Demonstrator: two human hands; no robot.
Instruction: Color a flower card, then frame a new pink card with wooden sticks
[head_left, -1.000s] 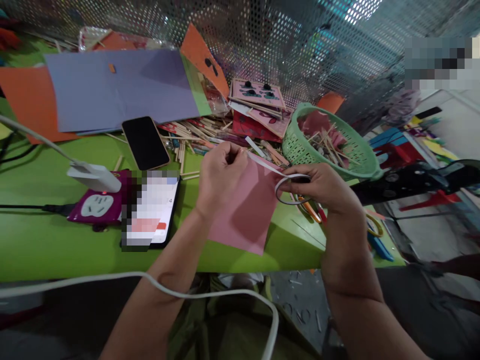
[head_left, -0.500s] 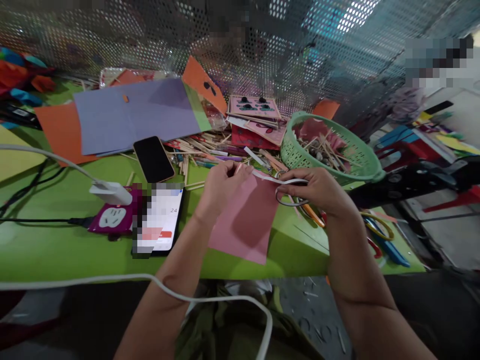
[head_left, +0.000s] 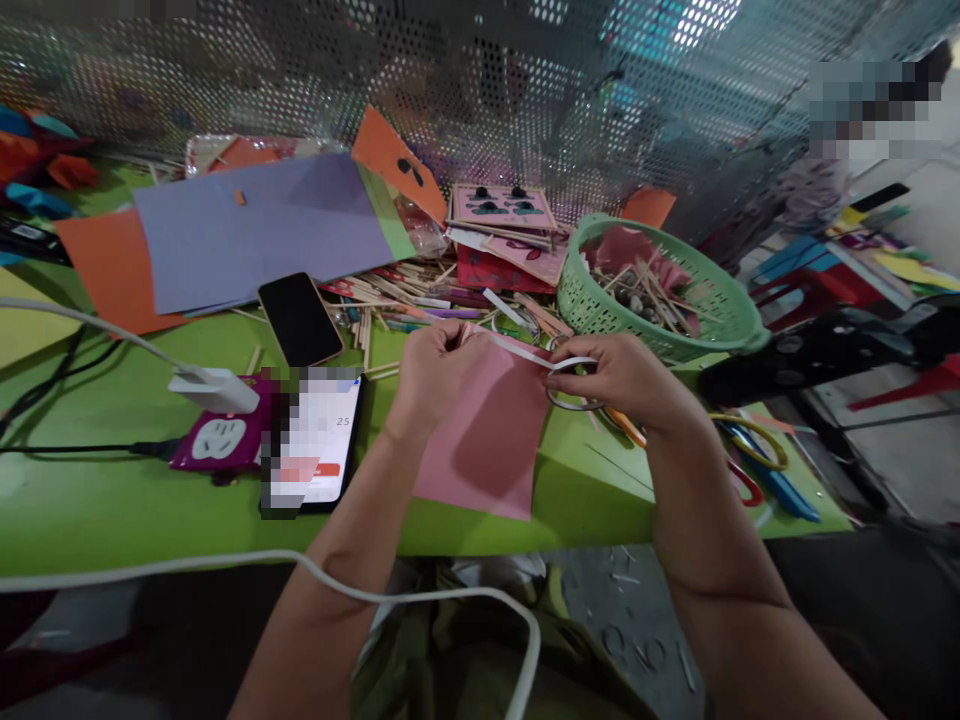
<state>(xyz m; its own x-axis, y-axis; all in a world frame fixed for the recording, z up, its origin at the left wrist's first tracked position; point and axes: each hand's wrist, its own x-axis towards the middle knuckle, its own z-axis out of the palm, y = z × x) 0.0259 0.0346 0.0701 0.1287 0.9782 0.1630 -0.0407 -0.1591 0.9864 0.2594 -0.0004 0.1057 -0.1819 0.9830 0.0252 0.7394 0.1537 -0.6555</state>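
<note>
A sheet of pink paper (head_left: 480,460) lies on the green table in front of me. My left hand (head_left: 431,380) is closed in a pinch at its upper left corner, on the free end of a narrow white strip of tape (head_left: 525,353). The strip runs along the sheet's top edge, pulled fairly straight, to a thin roll of tape (head_left: 576,404). My right hand (head_left: 626,380) grips that roll, thumb and fingers closed on its rim. The left fingertips are partly hidden, so I cannot tell whether they also pinch the paper.
A green basket (head_left: 652,335) with sticks and pink scraps stands behind my right hand. Scissors (head_left: 750,440) lie at right. Two phones, one dark (head_left: 301,320) and one lit (head_left: 330,440), and a purple power socket (head_left: 225,430) sit left. A white cable (head_left: 420,598) crosses my left forearm.
The tape strip between my hands looks straighter now than half a second ago. My right hand has shifted slightly left with the roll. The left hand keeps its pinch at the paper's corner.
</note>
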